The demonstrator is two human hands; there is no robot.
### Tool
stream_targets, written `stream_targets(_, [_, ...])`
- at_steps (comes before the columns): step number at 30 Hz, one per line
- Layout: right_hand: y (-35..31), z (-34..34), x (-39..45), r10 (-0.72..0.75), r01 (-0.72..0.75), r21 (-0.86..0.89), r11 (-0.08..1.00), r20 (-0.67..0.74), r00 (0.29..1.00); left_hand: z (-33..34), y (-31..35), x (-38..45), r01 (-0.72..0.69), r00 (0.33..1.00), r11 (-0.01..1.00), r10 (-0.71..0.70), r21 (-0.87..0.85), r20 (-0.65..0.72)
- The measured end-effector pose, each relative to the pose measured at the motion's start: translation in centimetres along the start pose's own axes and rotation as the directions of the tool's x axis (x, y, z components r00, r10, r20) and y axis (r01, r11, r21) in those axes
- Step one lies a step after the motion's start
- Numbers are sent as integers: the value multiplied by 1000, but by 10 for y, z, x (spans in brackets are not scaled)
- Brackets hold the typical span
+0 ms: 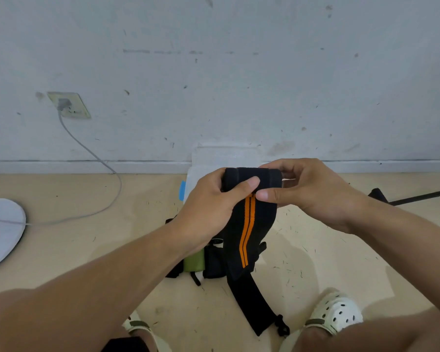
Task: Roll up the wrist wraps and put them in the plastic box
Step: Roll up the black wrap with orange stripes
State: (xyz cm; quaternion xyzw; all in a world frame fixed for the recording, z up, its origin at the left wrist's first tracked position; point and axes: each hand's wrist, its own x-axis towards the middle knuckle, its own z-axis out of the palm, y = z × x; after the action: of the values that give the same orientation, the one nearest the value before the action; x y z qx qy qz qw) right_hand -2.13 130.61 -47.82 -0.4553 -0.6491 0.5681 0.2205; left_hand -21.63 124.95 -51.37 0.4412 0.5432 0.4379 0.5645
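Head view: left hand (208,207) and right hand (313,191) are gripping the wrist wrap (249,224) (black, orange-striped), fingers curled round its rolled top, above the floor (87,250).

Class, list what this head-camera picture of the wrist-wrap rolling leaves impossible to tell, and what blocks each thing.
- Plastic box: contents hidden behind both hands and the wrist wrap.
- Roll's inner turns: covered by the left hand and right hand.
- Pile on the floor: partly under the left forearm; second wrap not identifiable.
- White round object: cut off by the left edge.
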Motion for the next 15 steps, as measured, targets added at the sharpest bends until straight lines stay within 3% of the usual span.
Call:
stream_targets(4, [0, 3, -2, -36, 35, -23, 999, -51, 998, 2, 1, -1, -37, 999, 997, 39, 73, -34])
stream_targets(9, [5, 11, 4, -103, 83, -256, 963, -64, 993, 4, -6, 0, 53, 997, 998, -54, -13, -61])
stream_targets(15, [7, 9, 8, -92, 85, -183, 979, -32, 995, 2, -3, 1, 123, 992, 983, -124, -132, 4])
